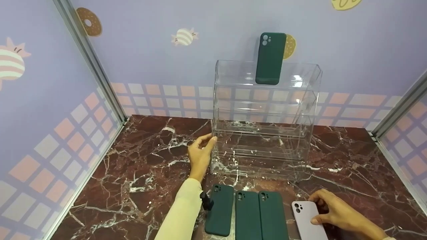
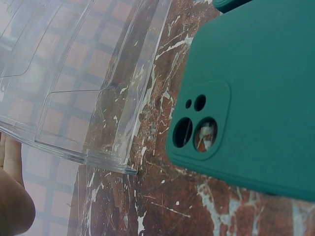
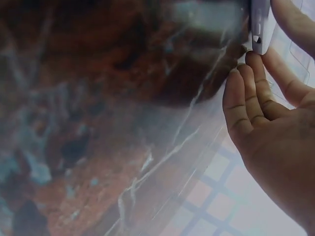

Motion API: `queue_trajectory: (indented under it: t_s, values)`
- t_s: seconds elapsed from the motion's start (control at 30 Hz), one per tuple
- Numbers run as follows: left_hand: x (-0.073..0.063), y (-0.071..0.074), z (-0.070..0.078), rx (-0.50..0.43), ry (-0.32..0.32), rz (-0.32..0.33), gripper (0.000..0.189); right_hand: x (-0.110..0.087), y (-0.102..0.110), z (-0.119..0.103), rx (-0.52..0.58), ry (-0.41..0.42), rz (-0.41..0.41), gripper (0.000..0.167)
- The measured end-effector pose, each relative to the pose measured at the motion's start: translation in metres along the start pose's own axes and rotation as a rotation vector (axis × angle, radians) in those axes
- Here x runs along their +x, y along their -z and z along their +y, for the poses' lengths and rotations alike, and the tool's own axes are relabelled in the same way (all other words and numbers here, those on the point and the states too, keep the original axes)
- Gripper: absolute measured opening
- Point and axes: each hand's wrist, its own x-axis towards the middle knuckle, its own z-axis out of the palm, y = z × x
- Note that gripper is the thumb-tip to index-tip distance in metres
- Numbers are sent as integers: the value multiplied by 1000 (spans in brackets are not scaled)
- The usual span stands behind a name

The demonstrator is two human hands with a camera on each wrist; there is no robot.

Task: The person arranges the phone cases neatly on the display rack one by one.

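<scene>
My left hand [image 1: 199, 153] rests against the left side of a clear tiered acrylic stand [image 1: 263, 131]; in the left wrist view, fingers [image 2: 11, 160] touch the outside of its wall. My right hand [image 1: 340, 211] pinches a lilac phone case [image 1: 308, 218] by its edges, thumb on the near face. In the right wrist view only a narrow end of that case [image 3: 260, 24] shows. One dark green phone case [image 1: 272, 58] stands in the stand's top tier. Three more green cases lie in front of it: a left one [image 1: 220, 210], a middle one [image 1: 247, 216] and a right one [image 1: 273, 216].
Everything stands on a red-brown marbled tabletop [image 1: 150, 186]. A lilac patterned wall [image 1: 140, 50] closes off the back, with side panels at left [image 1: 50, 116] and right. A small black device [image 1: 206, 201] sits at the left wrist, over the leftmost green case.
</scene>
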Motion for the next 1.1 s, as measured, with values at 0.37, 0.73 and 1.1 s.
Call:
queue_trajectory:
  t_s: [0.37, 0.73, 1.1]
  values:
    - [0, -1, 1, 1, -13, 2, 23, 2, 8, -10, 106, -106, -55, 50]
    - [0, 1, 1, -1, -15, -16, 23, 5, 30, -28, 166, -62, 129, 27]
    - [1, -3, 2, 9, -13, 11, 23, 9, 43, -54, 28, 25, 336, 29]
